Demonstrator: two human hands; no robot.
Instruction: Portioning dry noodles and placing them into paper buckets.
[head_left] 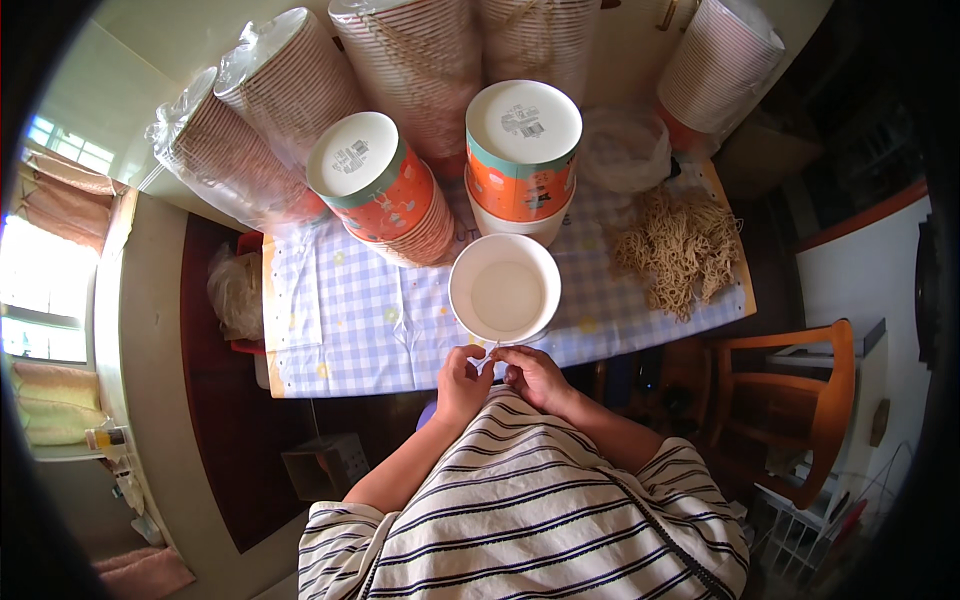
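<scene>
Both hands pinching something tiny together, can't tell what, left hand (462, 381), right hand (532, 376), empty white paper bowl (505, 289) sitting upright at their 12 o'clock on the checkered tablecloth (345, 320), dry noodles (680, 250) lying at 2 o'clock.

Both bare forearms rise from the lower edge of the view and angle inward, bent at the elbows so the wrists draw close in front of the chest. The left hand (462, 383) is curled, knuckles up, its thumb and forefinger pinched together at the tip. The right hand (533, 376) mirrors it, fingers folded in and the fingertips pressed toward those of the left. The two hands meet at the fingertips; what they pinch is too small to tell.
</scene>
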